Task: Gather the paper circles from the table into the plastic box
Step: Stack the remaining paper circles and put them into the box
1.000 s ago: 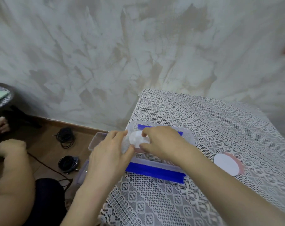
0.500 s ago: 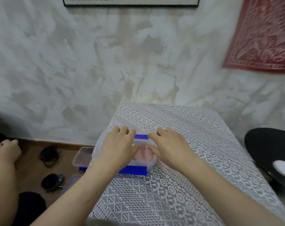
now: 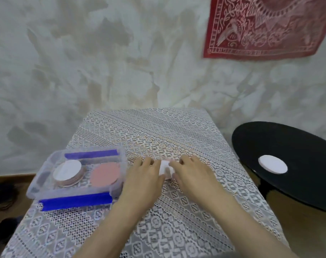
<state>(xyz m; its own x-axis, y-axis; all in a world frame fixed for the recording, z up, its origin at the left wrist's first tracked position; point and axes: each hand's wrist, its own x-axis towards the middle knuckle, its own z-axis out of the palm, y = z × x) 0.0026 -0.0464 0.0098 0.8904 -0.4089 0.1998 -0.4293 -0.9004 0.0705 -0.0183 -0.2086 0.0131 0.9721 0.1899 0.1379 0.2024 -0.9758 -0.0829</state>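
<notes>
- Resting on the lacy table (image 3: pixel 177 229), both hands met over one white paper circle (image 3: pixel 164 168).
- The left hand (image 3: pixel 144 180) and right hand (image 3: pixel 191 175) each had fingers on it; I could not tell how tight their hold was.
- The plastic box (image 3: pixel 121 161) sat just beside the left hand, with a white-topped stack (image 3: pixel 67 170) and a pink circle (image 3: pixel 104 173) inside.
- Another white circle (image 3: pixel 273 164) lay on a black stool (image 3: pixel 288 146), well apart.

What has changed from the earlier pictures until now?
Both hands left the plastic box and moved right onto the table: left hand and right hand now meet around a white paper circle. The box stays open, circles inside.
</notes>
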